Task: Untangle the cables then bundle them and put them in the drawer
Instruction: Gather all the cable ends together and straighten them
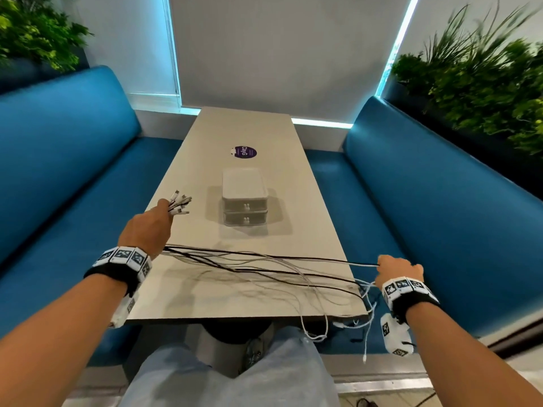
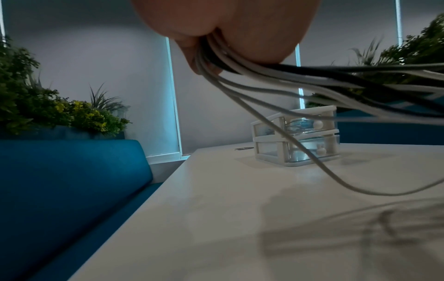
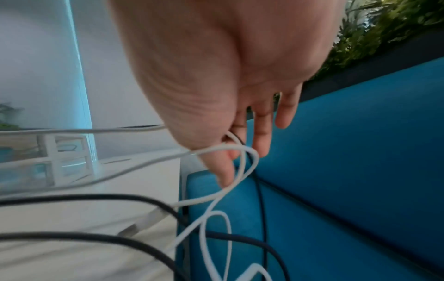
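Spanning the near end of the table (image 1: 264, 130): one lot of cables (image 1: 264, 261), black and white, stretched from left to right above the tabletop, their slack drooping over the near right corner toward the floor.

Left hand (image 1: 148, 227): fingers curled tight around the gathered cables, over the table's left edge; a cluster of plug ends (image 1: 179, 202) fans out past the fingers. The left wrist view shows the strands (image 2: 264, 74) leaving the fist as one bunch.

Right hand (image 1: 398, 270): off the table's right edge, over the blue bench (image 1: 440, 201); thumb and forefinger pinch a white and a black strand (image 3: 236, 150), other fingers loosely extended.

Drawer unit (image 1: 244, 196): small, clear-sided, two stacked drawers with white knobs, both closed, at mid-table, beyond the cables and apart from them.

Purple round sticker (image 1: 244, 152): on the tabletop, farther back.
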Motion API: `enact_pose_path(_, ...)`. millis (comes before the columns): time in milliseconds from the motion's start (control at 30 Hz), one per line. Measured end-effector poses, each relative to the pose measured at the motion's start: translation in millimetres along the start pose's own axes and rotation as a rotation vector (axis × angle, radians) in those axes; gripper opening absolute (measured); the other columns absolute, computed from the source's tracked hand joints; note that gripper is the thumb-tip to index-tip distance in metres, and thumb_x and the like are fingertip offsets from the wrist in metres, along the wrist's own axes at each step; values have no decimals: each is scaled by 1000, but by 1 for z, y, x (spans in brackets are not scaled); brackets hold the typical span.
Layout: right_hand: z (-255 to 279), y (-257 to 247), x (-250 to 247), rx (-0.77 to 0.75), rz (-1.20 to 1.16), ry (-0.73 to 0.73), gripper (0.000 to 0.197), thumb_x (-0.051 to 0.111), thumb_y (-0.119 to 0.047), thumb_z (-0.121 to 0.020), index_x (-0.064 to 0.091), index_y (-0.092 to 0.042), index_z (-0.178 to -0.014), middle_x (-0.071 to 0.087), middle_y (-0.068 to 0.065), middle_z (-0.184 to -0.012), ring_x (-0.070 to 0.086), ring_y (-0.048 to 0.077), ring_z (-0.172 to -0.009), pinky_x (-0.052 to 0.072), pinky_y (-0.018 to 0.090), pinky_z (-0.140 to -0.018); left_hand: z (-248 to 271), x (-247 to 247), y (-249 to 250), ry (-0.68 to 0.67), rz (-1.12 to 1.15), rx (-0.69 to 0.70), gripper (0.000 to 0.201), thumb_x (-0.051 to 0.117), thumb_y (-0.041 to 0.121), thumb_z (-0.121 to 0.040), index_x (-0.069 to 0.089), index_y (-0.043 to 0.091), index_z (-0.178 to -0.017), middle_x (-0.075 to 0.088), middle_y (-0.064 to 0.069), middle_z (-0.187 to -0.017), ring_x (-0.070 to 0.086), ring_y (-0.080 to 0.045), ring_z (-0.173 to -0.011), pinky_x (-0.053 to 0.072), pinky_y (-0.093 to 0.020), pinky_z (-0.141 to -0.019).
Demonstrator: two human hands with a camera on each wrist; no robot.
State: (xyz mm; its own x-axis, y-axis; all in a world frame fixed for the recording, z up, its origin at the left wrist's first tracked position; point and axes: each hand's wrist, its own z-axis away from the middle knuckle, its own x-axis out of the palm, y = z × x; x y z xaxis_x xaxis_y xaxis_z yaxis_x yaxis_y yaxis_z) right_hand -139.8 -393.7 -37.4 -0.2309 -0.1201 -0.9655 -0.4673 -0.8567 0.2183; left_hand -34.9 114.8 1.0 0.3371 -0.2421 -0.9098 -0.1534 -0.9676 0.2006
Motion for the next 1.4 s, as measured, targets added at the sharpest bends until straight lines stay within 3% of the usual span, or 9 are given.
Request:
enact_pose_path(267, 5, 28, 8, 81, 111, 67, 22, 48, -14, -86, 55, -23, -104, 63, 2, -108, 52, 27, -108, 42, 40, -92, -6, -1, 0, 30, -29, 35, 17, 43, 17, -100, 35, 10, -87, 42, -7, -54, 41, -30, -43, 39, -39, -44)
enact_pose_path(400, 2, 29, 18, 47, -127, 81, 28, 60, -14, -86, 47, -18, -110, 57, 7, -112, 56, 31, -104, 47, 41, -84, -6, -1, 7, 45, -34, 41, 15, 45, 15, -99, 40, 6, -88, 40, -6, -55, 43, -31, -43, 39, -39, -44)
enact_pose_path(500, -1, 27, 17, 24, -333, -1, 5, 53, -20, -93, 50, -17, -95, 58, 6, -100, 56, 32, -85, 46, 35, -73, -7, -2, 8, 50, -36, 37, 14, 46, 14, -99, 41, 6, -89, 38, -5, -55, 43, -32, -44, 39, -40, -44)
enact_pose_path(667, 0, 8, 13, 44, -266, -76, 40, 43, -57, -94, 52, -19, -84, 60, 5, -90, 58, 27, -79, 51, 38, -82, -12, -4, 15, 55, -17, 32, 13, 43, 15, -100, 39, 8, -91, 45, -11, -56, 40, -31, -45, 35, -38, -46)
enact_pose_path(833, -2, 0, 13, 65, -506, 37, 39, 64, -47, -86, 52, -12, -72, 59, 9, -76, 57, 26, -65, 44, 30, -54, -16, -10, 20, 82, 10, 47, 14, 44, 18, -101, 40, 7, -92, 39, -6, -55, 38, -30, -44, 33, -37, -45)
enact_pose_path(967, -1, 5, 12, 14, -709, 95, 36, 70, -47, -81, 56, -14, -74, 63, 6, -72, 60, 23, -66, 43, 29, -53, -15, -10, 14, 99, 15, 46, 13, 45, 14, -100, 40, 6, -91, 43, -10, -58, 39, -31, -45, 35, -39, -47)
enact_pose_path(1133, -2, 13, 19, -8, -300, -23, 15, 68, -24, -82, 60, -14, -90, 63, 7, -89, 62, 23, -75, 55, 32, -68, -11, -9, 16, 100, 27, 46, 12, 45, 14, -100, 41, 6, -92, 42, -8, -57, 41, -31, -45, 37, -40, -47)
enact_pose_path(1267, 6, 19, 27, 12, 49, 43, 27, 50, -15, -90, 47, -17, -117, 54, 8, -114, 58, 29, -105, 43, 41, -90, -11, -11, 17, 93, 35, 31, 12, 44, 17, -100, 41, 7, -93, 43, -8, -58, 44, -34, -46, 41, -42, -47)
enact_pose_path(1400, 6, 19, 24, 3, -32, 6, 25, 49, -11, -90, 41, -12, -114, 53, 10, -106, 61, 32, -95, 45, 38, -70, -11, -10, 20, 89, 47, 47, 13, 43, 19, -100, 41, 7, -96, 45, -9, -58, 45, -34, -47, 40, -40, -47)
